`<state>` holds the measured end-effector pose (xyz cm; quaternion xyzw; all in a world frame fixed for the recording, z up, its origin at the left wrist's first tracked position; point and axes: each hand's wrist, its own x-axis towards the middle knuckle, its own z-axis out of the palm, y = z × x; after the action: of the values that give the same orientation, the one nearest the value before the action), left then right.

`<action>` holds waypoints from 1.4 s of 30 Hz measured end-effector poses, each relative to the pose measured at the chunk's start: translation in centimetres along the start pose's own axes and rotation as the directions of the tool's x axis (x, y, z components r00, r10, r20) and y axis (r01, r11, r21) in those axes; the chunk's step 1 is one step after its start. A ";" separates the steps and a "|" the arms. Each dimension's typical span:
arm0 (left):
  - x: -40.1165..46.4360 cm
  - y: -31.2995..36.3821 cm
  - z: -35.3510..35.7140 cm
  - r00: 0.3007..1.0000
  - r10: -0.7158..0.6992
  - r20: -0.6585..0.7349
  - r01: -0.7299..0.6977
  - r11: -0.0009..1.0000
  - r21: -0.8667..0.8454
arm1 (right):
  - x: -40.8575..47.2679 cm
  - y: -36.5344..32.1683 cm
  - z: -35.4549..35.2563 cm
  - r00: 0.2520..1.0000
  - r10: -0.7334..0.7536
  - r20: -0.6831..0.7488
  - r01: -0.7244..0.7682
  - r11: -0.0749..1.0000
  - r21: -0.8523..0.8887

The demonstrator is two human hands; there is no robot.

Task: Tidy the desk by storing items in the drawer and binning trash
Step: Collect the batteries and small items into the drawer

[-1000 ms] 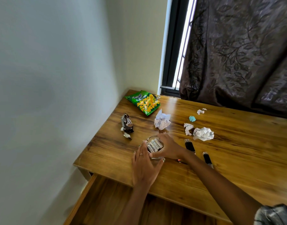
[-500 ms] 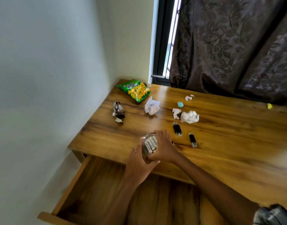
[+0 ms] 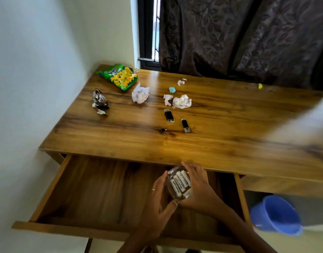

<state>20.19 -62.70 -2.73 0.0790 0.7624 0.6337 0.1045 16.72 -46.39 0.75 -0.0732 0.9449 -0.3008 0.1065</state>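
Lowering glass jar (image 3: 179, 185) of batteries over open drawer (image 3: 95, 190) | left hand (image 3: 159, 203) and right hand (image 3: 198, 187): each grip cupping jar | advice: set down flat near drawer's back, release together | 3 USB sticks, trash above drawer on tabletop (image 3: 230, 125)

batteries (image 3: 180, 184): dark print, too blurred to read | green snack bag (image 3: 117, 76): lettering illegible

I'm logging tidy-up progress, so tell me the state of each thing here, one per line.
Drawer: pulled open.
Jar of batteries: held over the drawer by left hand and right hand.
Snack bag: flat on desk.
Paper balls: crumpled, on desk.
Blue bin: open, on the floor.
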 end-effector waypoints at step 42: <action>1.9 -3.3 4.4 0.744 -0.574 0.343 0.056 0.565 0.823 | -4.8 8.1 4.1 0.963 0.126 0.238 0.038 0.813 -0.582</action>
<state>19.53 -58.62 -6.89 0.1580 0.8866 0.1581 0.4049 21.79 -41.13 -6.47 -0.1198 0.9698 0.0173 0.2117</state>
